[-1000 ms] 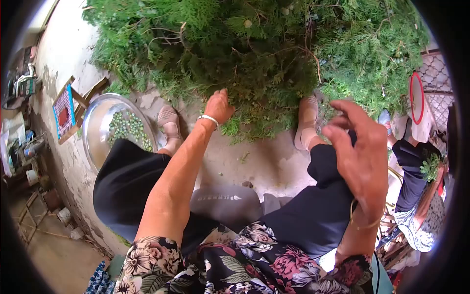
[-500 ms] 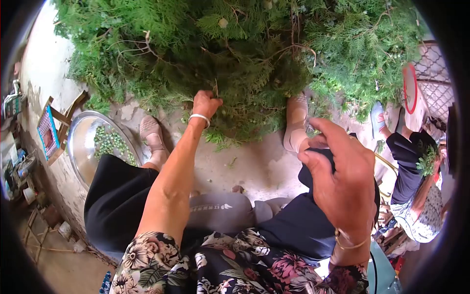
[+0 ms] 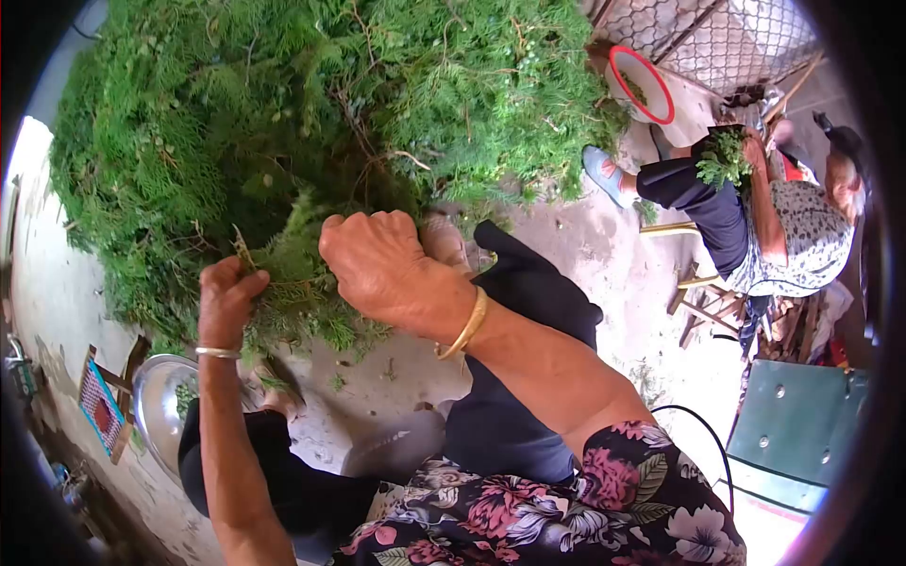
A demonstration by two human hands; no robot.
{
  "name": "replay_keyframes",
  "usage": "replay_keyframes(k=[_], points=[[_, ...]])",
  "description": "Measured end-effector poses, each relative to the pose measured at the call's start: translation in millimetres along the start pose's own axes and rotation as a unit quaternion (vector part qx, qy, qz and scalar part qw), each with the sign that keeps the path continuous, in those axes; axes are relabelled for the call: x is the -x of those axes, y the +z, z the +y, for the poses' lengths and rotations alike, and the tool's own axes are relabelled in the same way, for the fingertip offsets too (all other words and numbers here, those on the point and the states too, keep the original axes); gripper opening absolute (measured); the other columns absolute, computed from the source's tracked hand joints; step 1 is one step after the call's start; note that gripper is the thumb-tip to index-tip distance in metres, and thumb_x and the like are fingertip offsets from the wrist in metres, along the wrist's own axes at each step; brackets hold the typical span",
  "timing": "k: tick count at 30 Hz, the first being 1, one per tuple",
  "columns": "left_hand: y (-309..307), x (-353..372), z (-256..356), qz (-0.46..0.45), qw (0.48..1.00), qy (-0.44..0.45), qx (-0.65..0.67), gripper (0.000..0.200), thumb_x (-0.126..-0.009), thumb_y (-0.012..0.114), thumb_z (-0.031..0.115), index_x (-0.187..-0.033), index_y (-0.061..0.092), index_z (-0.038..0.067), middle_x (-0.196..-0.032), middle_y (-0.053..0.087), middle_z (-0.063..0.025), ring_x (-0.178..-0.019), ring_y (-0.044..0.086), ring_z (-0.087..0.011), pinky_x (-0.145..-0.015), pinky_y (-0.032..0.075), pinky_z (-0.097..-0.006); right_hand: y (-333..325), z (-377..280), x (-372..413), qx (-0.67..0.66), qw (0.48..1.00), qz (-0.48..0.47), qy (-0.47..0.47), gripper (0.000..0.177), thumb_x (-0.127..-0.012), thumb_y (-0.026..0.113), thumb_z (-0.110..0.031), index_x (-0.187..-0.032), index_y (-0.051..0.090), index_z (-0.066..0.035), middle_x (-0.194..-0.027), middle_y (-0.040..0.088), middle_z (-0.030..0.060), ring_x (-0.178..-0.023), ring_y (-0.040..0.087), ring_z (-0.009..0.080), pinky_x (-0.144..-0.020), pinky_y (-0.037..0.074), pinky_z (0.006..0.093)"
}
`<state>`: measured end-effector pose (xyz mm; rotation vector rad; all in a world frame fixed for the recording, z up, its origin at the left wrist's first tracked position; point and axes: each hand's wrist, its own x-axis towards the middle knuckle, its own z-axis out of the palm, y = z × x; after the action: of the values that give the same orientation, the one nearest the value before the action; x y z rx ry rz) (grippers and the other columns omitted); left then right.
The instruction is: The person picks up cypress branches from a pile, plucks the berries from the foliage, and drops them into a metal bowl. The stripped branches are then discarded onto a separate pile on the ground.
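In front of me lies a large heap of feathery evergreen branches. My left hand, at the near edge of the heap, is closed in a pinch on a twig that sticks up from between its thumb and fingers. To its right, my right hand is curled into a fist over the greenery. Its fingertips face away, so whatever they hold is hidden. A paler evergreen sprig stands between the two hands. A metal basin with small green pieces sits on the left.
A stool with a patterned seat stands beside the basin. At right, a seated person holds a sprig, near a red-rimmed bucket. A green chair is at lower right. Lattice fencing lies behind.
My right hand has moved from above my knee forward and left to the branches, closing into a fist. The view has swung right, showing more of the seated person and the bucket.
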<state>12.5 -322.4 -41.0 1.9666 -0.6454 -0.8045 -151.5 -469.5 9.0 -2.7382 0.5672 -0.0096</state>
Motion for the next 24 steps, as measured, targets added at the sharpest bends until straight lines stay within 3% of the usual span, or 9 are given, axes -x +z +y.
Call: replay_keyframes(k=[2,4,5,10,13,16,18,21,24], points=[[-9.2,4.8,21.3,-0.002,0.998,-0.030,0.050,0.010,-0.071,0.063,0.005,-0.066,0.055,0.001,-0.061,0.049,0.0046,-0.054,0.042,-0.0054,-0.048,0.034,-0.0252,-0.2,-5.6,-2.2,-0.018,1.000,0.011,0.003,0.013,-0.063,0.062,-0.006,-0.076,0.064,-0.003,-0.066,0.064,0.0145,-0.063,0.066,0.0298,-0.051,0.046,0.0385],[-25.3,3.6,22.2,0.036,0.975,0.151,-0.156,0.013,-0.071,0.067,0.006,-0.066,0.056,0.002,-0.059,0.051,0.0030,-0.054,0.043,-0.0060,-0.050,0.035,-0.0236,-0.7,-11.5,-3.5,-0.036,0.999,0.016,0.001,0.013,-0.065,0.062,-0.006,-0.077,0.063,-0.003,-0.067,0.064,0.0156,-0.064,0.066,0.0312,-0.053,0.048,0.0394],[-31.7,7.0,25.0,0.044,0.974,0.153,-0.158,0.013,-0.071,0.067,0.006,-0.066,0.056,0.002,-0.059,0.051,0.0030,-0.054,0.043,-0.0060,-0.050,0.035,-0.0236,-1.6,-14.2,-5.3,-0.073,0.997,0.029,-0.010,0.012,-0.065,0.061,-0.006,-0.077,0.063,-0.002,-0.068,0.064,0.0168,-0.065,0.065,0.0336,-0.054,0.048,0.0422],[-34.0,38.6,89.4,0.176,0.968,0.167,0.072,0.003,-0.078,0.064,0.003,-0.077,0.062,0.004,-0.066,0.057,0.0011,-0.053,0.048,-0.0061,-0.049,0.038,-0.0211,-39.7,-34.5,-26.3,-0.190,0.972,0.127,-0.048,0.011,-0.070,0.060,-0.007,-0.077,0.061,0.001,-0.071,0.062,0.0232,-0.073,0.063,0.0394,-0.062,0.050,0.0479],[-47.8,29.8,71.0,0.187,0.945,0.120,0.241,0.011,-0.079,0.067,0.006,-0.072,0.059,0.006,-0.065,0.056,0.0005,-0.049,0.050,-0.0082,-0.045,0.039,-0.0221,-49.3,-39.5,-42.8,-0.207,0.942,0.250,-0.090,0.018,-0.078,0.059,-0.008,-0.090,0.065,0.005,-0.076,0.065,0.0189,-0.069,0.065,0.0308,-0.065,0.052,0.0363],[-55.5,27.8,54.4,0.137,0.916,0.041,0.375,0.013,-0.081,0.067,0.008,-0.072,0.058,0.004,-0.062,0.055,-0.0010,-0.049,0.051,-0.0088,-0.043,0.039,-0.0201,-35.7,-38.5,-49.8,-0.320,0.919,0.216,-0.081,0.017,-0.082,0.057,-0.005,-0.091,0.064,0.007,-0.075,0.066,0.0128,-0.068,0.066,0.0203,-0.065,0.053,0.0287],[-58.8,28.5,52.1,0.154,0.905,0.006,0.396,0.013,-0.082,0.066,0.007,-0.073,0.057,0.005,-0.066,0.056,-0.0006,-0.050,0.051,-0.0087,-0.044,0.040,-0.0205,-13.0,-37.6,-52.6,-0.563,0.813,0.146,0.009,0.016,-0.084,0.060,-0.008,-0.090,0.064,0.006,-0.072,0.066,0.0115,-0.063,0.063,0.0164,-0.062,0.051,0.0258],[-65.8,28.9,42.7,0.145,0.882,-0.024,0.448,0.012,-0.084,0.063,0.008,-0.075,0.055,0.006,-0.073,0.056,-0.0002,-0.053,0.050,-0.0082,-0.047,0.042,-0.0203,-9.6,-38.4,-55.7,-0.573,0.816,0.076,0.011,0.015,-0.086,0.059,-0.007,-0.090,0.063,0.007,-0.074,0.065,0.0046,-0.067,0.061,0.0083,-0.062,0.050,0.0219],[-76.6,28.0,39.6,0.131,0.863,-0.067,0.484,0.013,-0.086,0.062,0.009,-0.075,0.055,0.007,-0.071,0.056,-0.0003,-0.052,0.049,-0.0080,-0.047,0.043,-0.0207,-11.0,-42.9,-62.9,-0.565,0.821,0.062,0.045,0.017,-0.087,0.058,-0.008,-0.092,0.063,0.007,-0.075,0.065,0.0073,-0.067,0.062,0.0110,-0.062,0.051,0.0237]])
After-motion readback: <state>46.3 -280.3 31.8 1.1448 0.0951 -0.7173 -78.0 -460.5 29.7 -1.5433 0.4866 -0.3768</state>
